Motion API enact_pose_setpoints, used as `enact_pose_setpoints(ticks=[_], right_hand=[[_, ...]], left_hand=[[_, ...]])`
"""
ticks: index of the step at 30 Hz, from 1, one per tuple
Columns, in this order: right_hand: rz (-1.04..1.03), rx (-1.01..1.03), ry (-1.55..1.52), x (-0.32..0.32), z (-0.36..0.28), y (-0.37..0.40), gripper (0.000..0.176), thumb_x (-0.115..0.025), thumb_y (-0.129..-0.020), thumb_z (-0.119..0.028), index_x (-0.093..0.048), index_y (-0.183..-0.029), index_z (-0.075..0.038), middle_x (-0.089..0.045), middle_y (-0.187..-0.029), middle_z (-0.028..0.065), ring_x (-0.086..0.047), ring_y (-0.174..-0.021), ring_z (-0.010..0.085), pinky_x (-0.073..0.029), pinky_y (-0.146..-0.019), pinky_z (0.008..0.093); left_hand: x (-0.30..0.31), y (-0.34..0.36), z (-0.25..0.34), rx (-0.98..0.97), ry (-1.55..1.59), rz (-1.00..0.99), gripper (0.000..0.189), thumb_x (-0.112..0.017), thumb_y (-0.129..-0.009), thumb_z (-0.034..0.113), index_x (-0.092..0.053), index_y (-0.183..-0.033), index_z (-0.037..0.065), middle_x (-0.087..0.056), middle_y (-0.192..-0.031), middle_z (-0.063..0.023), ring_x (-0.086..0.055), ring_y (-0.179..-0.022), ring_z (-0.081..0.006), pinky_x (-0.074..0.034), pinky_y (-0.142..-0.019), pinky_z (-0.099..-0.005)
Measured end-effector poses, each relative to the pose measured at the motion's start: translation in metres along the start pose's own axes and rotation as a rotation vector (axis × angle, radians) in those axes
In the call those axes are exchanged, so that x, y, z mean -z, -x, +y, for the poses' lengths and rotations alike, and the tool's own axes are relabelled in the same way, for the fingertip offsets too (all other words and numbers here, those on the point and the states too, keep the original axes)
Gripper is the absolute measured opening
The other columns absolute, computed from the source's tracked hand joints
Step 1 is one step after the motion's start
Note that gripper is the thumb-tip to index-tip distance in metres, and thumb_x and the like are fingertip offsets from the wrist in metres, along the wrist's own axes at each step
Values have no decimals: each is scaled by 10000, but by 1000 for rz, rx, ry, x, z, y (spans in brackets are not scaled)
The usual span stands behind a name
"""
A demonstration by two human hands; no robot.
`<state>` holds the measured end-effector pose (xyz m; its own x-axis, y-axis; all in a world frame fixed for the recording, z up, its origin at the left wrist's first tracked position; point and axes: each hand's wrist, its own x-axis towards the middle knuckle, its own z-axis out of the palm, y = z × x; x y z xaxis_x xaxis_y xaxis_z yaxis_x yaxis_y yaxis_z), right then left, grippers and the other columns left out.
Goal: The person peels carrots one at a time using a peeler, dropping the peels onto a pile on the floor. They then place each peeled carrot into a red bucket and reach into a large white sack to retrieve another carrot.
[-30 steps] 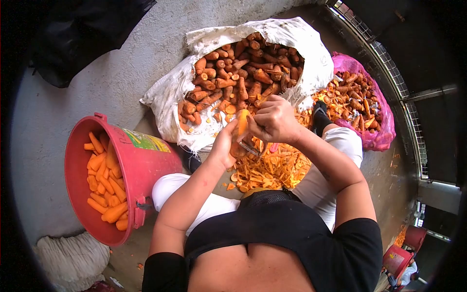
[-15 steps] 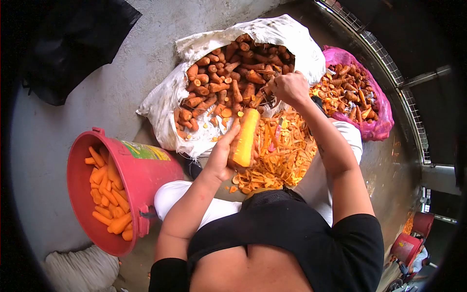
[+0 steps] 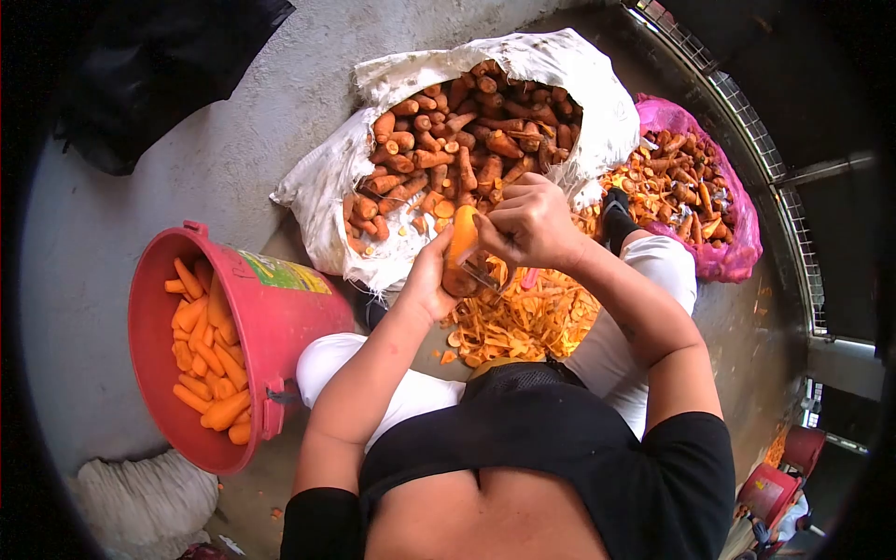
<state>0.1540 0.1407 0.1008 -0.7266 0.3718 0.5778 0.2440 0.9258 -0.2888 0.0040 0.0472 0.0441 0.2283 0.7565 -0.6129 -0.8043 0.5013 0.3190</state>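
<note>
My left hand (image 3: pixel 431 283) is wrapped round a partly peeled carrot (image 3: pixel 463 227), bright orange at its upper end and browner low down. In my right hand (image 3: pixel 530 224) is a peeler (image 3: pixel 482 271), its blade end lying against the carrot's right side; motion blurs it somewhat. Below both hands, between my legs, lies a heap of carrot peelings (image 3: pixel 541 322). Just beyond them a white sack (image 3: pixel 322 168) lies open, full of unpeeled carrots (image 3: pixel 464 131).
On the left stands a red bucket (image 3: pixel 299 303) holding peeled carrots (image 3: pixel 219 369). A pink bag (image 3: pixel 745 229) of carrot scraps sits at the right. Black sheeting (image 3: pixel 159 84) is at upper left, a pale sack (image 3: pixel 140 499) at lower left. Farther right are red tubs (image 3: pixel 770 490) beside a person.
My right hand has come down and left toward me, bringing the peeler from near the carrot's far end to its right side. The carrot has turned in my left hand and stands more upright.
</note>
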Motion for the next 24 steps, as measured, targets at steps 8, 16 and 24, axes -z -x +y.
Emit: enact_pose_setpoints(ticks=[8, 16, 24], right_hand=[[-24, 28, 2, -3, 4, 2, 357, -626, -753, -96, -461, -436, -114, -444, -428, 1, -443, -431, 185, -349, -494, 322], [-37, -12, -75, -2, 7, 3, 330, -595, -760, -92, -486, -449, -113, -466, -439, 14, -457, -436, 177, -347, -494, 327], [-99, -256, 344, 1, 88, 17, 323, -572, -820, -209, -626, -517, -112, -548, -461, 38, -544, -454, 213, -446, -567, 351]], left_hand=[[4, 0, 0, 28, -6, -89, 299, -435, -968, 342, -559, -1133, 126, -627, -1000, -30, -630, -886, -169, -540, -750, -369], [-9, 17, 5, 9, -72, -139, 340, -436, -964, 370, -536, -1157, 108, -625, -901, -28, -630, -703, -155, -541, -612, -310], [-27, 28, 3, -28, -102, -4, 404, -449, -960, 367, -522, -1168, 29, -635, -898, -111, -651, -689, -190, -549, -598, -312]])
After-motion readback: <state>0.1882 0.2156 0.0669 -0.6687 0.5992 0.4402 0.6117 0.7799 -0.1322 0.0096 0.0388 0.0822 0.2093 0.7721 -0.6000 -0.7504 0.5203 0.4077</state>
